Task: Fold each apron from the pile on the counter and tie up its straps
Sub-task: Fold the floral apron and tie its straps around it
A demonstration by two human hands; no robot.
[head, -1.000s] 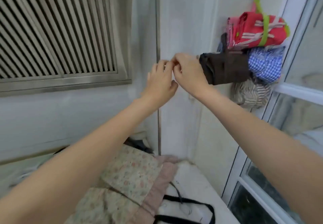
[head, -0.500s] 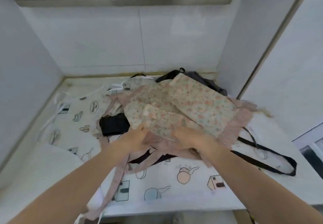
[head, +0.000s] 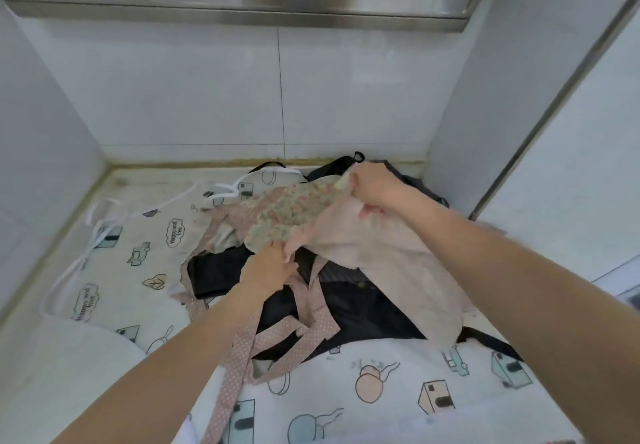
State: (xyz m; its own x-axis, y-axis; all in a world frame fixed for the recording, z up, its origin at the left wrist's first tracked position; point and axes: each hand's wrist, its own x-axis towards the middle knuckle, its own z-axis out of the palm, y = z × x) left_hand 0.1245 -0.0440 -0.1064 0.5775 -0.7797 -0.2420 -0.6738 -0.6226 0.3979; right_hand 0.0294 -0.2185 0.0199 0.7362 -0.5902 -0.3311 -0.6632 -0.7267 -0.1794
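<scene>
- Head view, vs 0.5 s ago: floral apron (head: pixel 294 213) is no longer lying folded on the pile; it's lifted and opening out, pale reverse side (head: pixel 377 256) now showing.
- Right hand (head: pixel 372 189): fingers curled, gripping the far top edge of the floral apron, raised off the surface. It was low at the near edge half a second back.
- Left hand (head: pixel 268 268): pinching the near-left edge of the same apron, just below and left of the right hand; fingers curled into the cloth.
- Pink dotted straps (head: pixel 273 332) hang loose under the left hand and trail toward the near edge of the surface, untied and crossed over each other.
- Dark apron (head: pixel 360 308) sits directly beneath both hands, partly uncovered now that the floral one is up.
- White cartoon-print apron (head: pixel 346 391) spread under everything; its white straps (head: pixel 104 222) well left of the left hand.
- Surface (head: pixel 145 177) visible at the far-left corner.
- Read: new apron picked, being shaken flat before folding. Fold not started, straps not tied. Risk: loose straps snagging on the dark apron.
</scene>
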